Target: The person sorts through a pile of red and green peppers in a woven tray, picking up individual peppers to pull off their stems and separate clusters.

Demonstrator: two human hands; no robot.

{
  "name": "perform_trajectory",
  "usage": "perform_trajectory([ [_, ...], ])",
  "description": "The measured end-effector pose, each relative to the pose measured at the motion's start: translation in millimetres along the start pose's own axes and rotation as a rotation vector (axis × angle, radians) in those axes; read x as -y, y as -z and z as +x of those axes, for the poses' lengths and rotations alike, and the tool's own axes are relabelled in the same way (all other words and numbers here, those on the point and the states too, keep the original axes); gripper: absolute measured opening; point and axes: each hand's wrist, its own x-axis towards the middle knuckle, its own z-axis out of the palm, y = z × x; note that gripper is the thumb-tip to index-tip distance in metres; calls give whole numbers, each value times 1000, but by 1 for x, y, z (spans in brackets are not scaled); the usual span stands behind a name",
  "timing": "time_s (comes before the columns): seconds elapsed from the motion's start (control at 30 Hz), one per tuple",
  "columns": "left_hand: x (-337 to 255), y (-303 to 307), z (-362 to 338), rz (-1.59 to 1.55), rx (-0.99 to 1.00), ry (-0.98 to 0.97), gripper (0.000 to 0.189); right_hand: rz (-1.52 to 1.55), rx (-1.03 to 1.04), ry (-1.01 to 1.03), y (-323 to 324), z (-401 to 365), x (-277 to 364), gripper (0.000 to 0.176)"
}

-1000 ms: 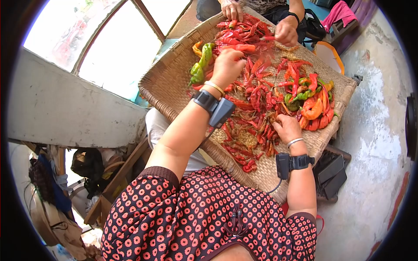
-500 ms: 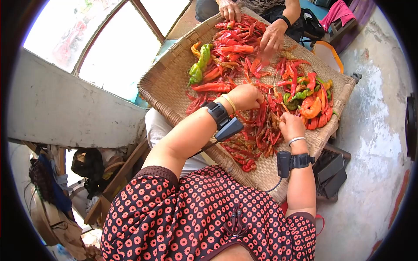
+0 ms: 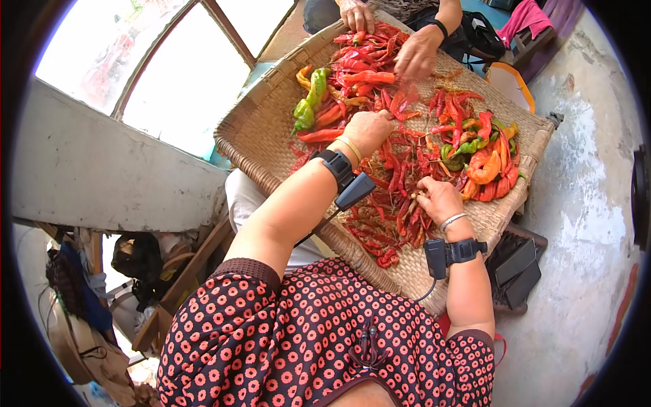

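As both rest among red chillies (image 3: 397, 166), left hand (image 3: 366, 130) curled, hold unclear, right hand (image 3: 439, 199) pinching one.

Bare basket (image 3: 261, 132) left, co-worker's hand (image 3: 413, 57) opposite

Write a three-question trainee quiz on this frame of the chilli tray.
1. True or false: the woven tray holds only red chillies.
2. The wearer's right hand touches: A) dark dried chillies, B) bare floor, C) a cloth.
3. How many hands of the other person are at the tray's far end?
Key: 1 false, green chillies lie there too; 2 A; 3 two.
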Motion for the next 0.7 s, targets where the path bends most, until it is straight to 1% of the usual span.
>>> perform_trajectory([
  [0.03, 1, 0, 1, 38, 43, -7, 18, 0, 0, 0, 1, 0, -1, 23],
  [0.13, 4, -4, 0, 36, 35, -36, 19, 92, -245, -29, 5, 1, -7, 12],
  [0.17, 4, -4, -1, 36, 35, -35, 19, 92, -244, -27, 6, 1, -8, 12],
  [0.23, 0, 0, -4, -55, -26, -119, 19, 260, -347, -69, 9, 0, -8, 13],
  [0.33, -2, 0, -4, -48, 23, -133, 15, 271, -359, -55, 11, -1, -4, 14],
  [0.47, 5, 3, -5, -104, 0, -131, 10, 258, -349, -42, 10, -1, -5, 14],
  [0.53, 11, 13, -4, -283, 28, -151, 6, 275, -339, -58, 11, -1, -6, 14],
  [0.57, 14, 17, -4, -394, 6, -114, 6, 291, -328, -75, 11, -1, -7, 14],
  [0.63, 22, 26, -3, -600, -124, -138, 9, 288, -332, -67, 10, 0, -7, 14],
  [0.67, 24, 30, -2, -668, -170, -35, 10, 284, -336, -54, 10, 0, -8, 14],
  [0.7, 28, 31, 1, -761, -265, 33, 12, 283, -336, -55, 9, 0, -8, 14],
])
